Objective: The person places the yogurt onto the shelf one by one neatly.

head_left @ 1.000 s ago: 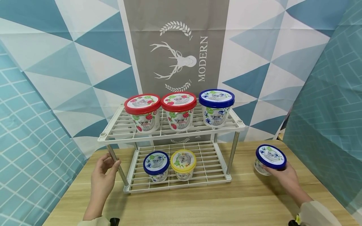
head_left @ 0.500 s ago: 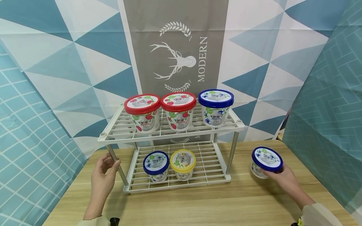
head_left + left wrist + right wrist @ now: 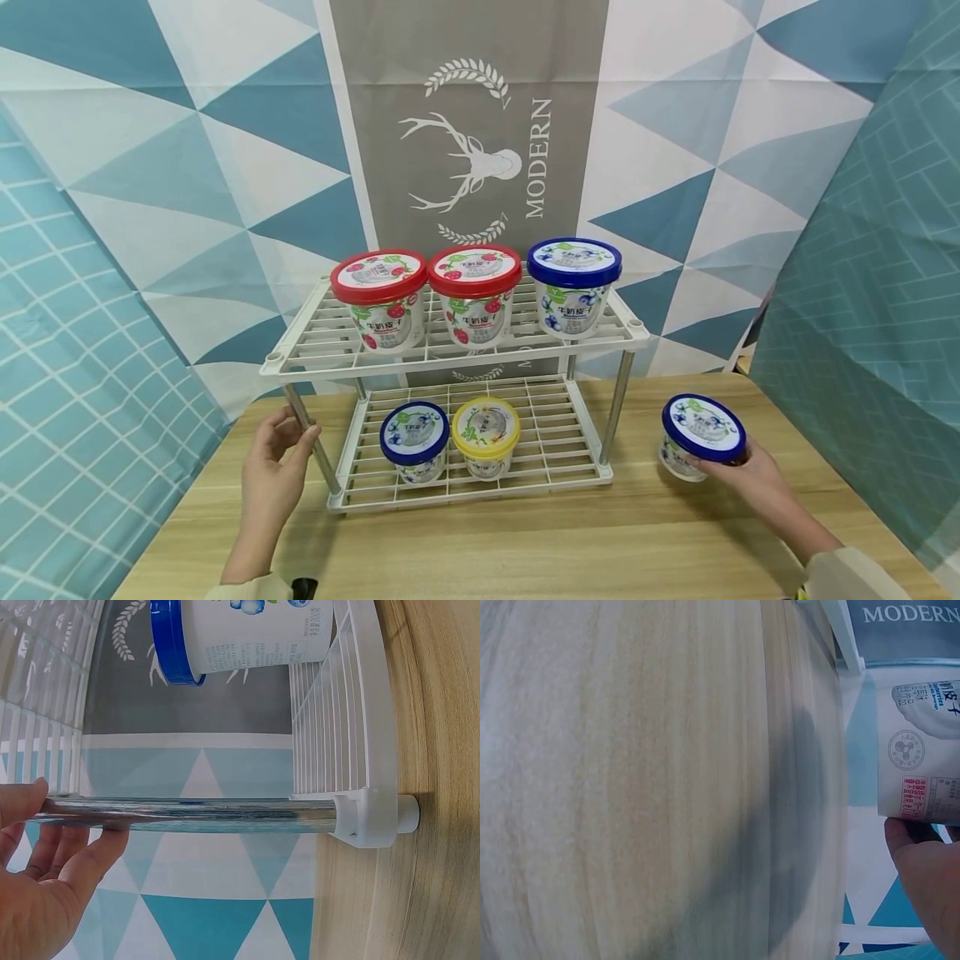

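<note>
At the right of the head view, my right hand (image 3: 752, 479) grips a blue-lidded tub (image 3: 703, 427) by its right side, just below the lid. The right wrist view shows the printed white wall of this tub (image 3: 919, 750) with my fingers under its edge; its lid lies outside that view. My left hand (image 3: 276, 467) pinches the front left metal post (image 3: 318, 454) of the white two-tier rack (image 3: 450, 364). In the left wrist view, thumb and fingertips lie on opposite sides of the post (image 3: 225, 815).
The upper shelf bears two red-lidded tubs (image 3: 378, 279) (image 3: 475, 275) and a blue-lidded tub (image 3: 573, 287). Below stand a smaller blue-lidded tub (image 3: 415, 442) and a yellow-lidded one (image 3: 486, 436). The wooden table (image 3: 510, 558) ends at a patterned cloth backdrop (image 3: 667, 167).
My right hand has moved the blue-lidded tub left and slightly toward me, nearer the rack. My left hand stays on the post, and the rack has not moved.
</note>
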Action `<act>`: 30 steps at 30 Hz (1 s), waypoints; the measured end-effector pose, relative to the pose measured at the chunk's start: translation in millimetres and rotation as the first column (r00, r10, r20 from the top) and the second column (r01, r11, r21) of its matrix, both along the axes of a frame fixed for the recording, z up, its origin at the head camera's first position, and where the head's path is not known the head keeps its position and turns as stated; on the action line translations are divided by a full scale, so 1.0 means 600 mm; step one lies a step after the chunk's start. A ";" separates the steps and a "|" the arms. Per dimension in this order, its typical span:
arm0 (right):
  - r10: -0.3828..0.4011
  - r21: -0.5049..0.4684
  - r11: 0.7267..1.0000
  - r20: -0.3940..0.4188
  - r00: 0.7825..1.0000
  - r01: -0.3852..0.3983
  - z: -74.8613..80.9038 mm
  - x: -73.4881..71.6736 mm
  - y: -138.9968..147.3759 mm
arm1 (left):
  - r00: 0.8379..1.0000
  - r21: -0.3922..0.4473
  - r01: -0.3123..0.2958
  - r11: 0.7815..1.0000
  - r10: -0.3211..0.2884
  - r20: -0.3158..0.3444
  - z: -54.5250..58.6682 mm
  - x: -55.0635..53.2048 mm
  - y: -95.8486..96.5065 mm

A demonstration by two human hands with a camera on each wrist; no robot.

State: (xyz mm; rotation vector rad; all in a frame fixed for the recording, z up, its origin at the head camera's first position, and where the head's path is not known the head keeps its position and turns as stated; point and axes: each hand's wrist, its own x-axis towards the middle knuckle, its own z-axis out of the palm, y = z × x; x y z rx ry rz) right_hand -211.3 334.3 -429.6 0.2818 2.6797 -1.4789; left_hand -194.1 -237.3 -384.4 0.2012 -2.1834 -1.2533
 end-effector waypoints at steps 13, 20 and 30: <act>0.073 -0.004 0.997 -0.019 0.997 -0.073 0.007 0.010 -0.010 | 1.000 0.029 0.013 0.999 -0.013 -0.007 -0.005 -0.004 -0.003; 0.090 0.003 0.996 -0.012 0.996 -0.090 0.011 0.013 -0.015 | 1.000 0.034 0.015 0.999 -0.015 -0.006 -0.004 -0.003 -0.001; 0.106 0.020 0.994 -0.015 0.994 -0.105 0.011 0.017 -0.018 | 1.000 0.026 0.003 1.000 -0.003 -0.009 -0.004 -0.003 -0.001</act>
